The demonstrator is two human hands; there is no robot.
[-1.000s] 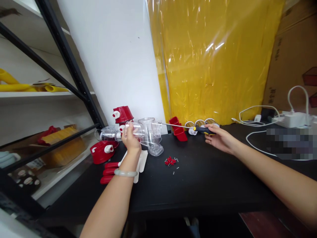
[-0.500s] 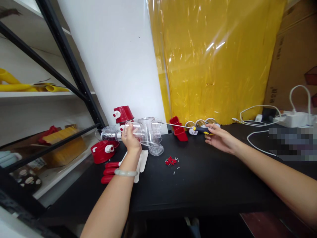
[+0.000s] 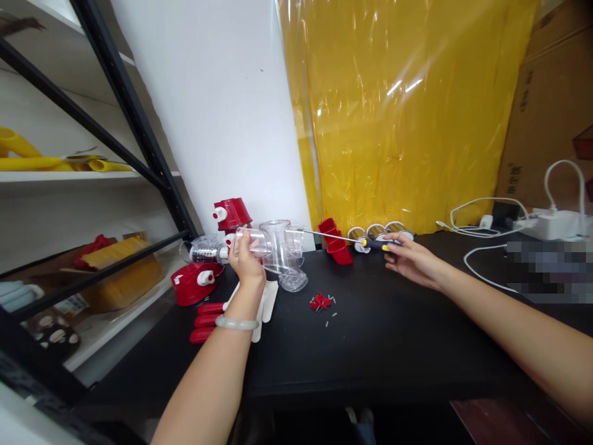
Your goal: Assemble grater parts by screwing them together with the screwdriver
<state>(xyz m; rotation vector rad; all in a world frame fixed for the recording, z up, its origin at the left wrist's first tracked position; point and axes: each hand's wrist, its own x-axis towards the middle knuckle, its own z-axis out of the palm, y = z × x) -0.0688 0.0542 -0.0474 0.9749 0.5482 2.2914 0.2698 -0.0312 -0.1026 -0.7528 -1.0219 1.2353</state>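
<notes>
My left hand point(image 3: 248, 256) is wrapped round the tube of a clear plastic housing point(image 3: 279, 247), held above the black table. The fingers of my right hand point(image 3: 410, 259) are closed on the dark handle of a screwdriver point(image 3: 377, 245). Its long shaft points left, and the tip reaches the right side of the housing; the exact contact is too small to tell. Below lies a pile of small red pieces point(image 3: 319, 301) with several tiny metal screws point(image 3: 334, 314) around it. Several red-handled tools point(image 3: 204, 321) with pale blades lie partly behind my left forearm.
Red round parts point(image 3: 192, 284) with white knobs stand at the left, by a metal grater drum point(image 3: 204, 252). Red trays point(image 3: 337, 244) and round drums point(image 3: 376, 231) line the back. White cables point(image 3: 482, 232) lie at the right. A black-framed shelf point(image 3: 115, 105) borders the left.
The camera view has shifted very slightly. Both hands keep their hold, and the fingers of my right hand have moved a little on the screwdriver handle.
</notes>
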